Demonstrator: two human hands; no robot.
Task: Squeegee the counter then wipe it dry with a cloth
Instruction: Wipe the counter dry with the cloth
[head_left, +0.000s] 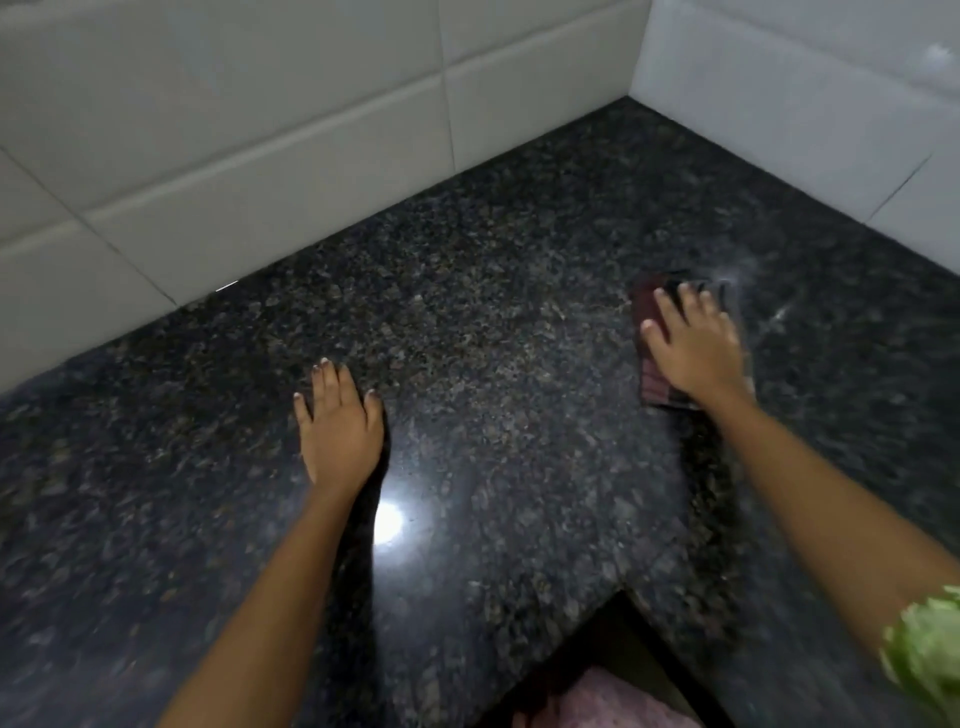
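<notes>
1. Nearest the camera, at the bottom edge, lay a pink fabric (605, 699), seen below the tabletop's (493, 291) inner corner; what it was could not be told.
2. At the lower right edge, a green, blurred object (927, 652) showed beside the right forearm; its nature could not be told.
3. Dark speckled granite formed the tabletop, L-shaped, with a bright light glare (388, 522) just beside the left forearm.
4. Left hand (337, 421) lay flat on the tabletop, palm down, fingers straight and slightly spread, holding nothing.
5. Right hand (693, 343) pressed palm down on a cloth (655, 382), fingers straight and spread over it, not curled round it.
6. Dark reddish with a striped pattern, the cloth lay flat on the tabletop toward the right, near the right wall, well apart from the left hand. Its far edge was blurred.
7. White tiled walls (260, 130) met the tabletop at the back and right, forming a corner.
</notes>
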